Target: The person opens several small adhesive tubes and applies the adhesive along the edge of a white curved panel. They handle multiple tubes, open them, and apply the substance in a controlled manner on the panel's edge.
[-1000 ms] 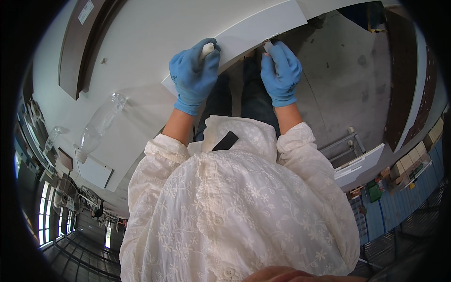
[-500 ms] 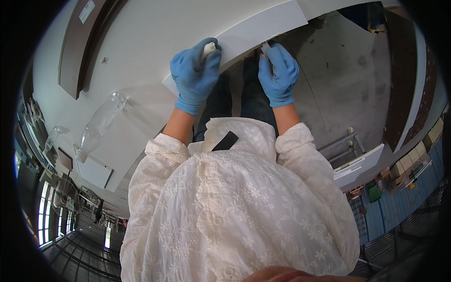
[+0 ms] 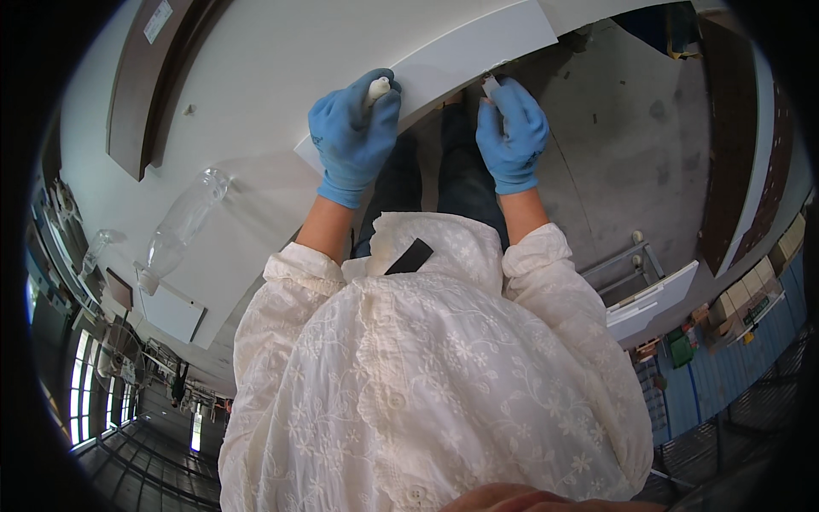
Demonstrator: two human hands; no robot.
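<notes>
A long white board (image 3: 469,49) lies along the near edge of the white table. My left hand (image 3: 351,136), in a blue glove, is over the board's left part, closed round a small white object with a rounded tip (image 3: 380,87); the rest of it is hidden in the fist. Beside the board's near edge is my right hand (image 3: 514,141), also gloved in blue. Its fingers pinch a small pale flat piece (image 3: 490,84) with a dark end, too small to name. A small rough, chipped-looking spot shows on the board's edge above it.
An empty clear plastic bottle (image 3: 183,224) lies on the table (image 3: 264,94) at left. Behind it, a brown panel (image 3: 145,85) carries a white label. Another brown panel (image 3: 729,145) stands at right, beyond the grey floor (image 3: 631,128). A metal-framed cart (image 3: 627,271) is lower right.
My right hand has shifted slightly right, away from the board's edge, with the pale piece now showing more between its fingers. My left hand has stayed in place.
</notes>
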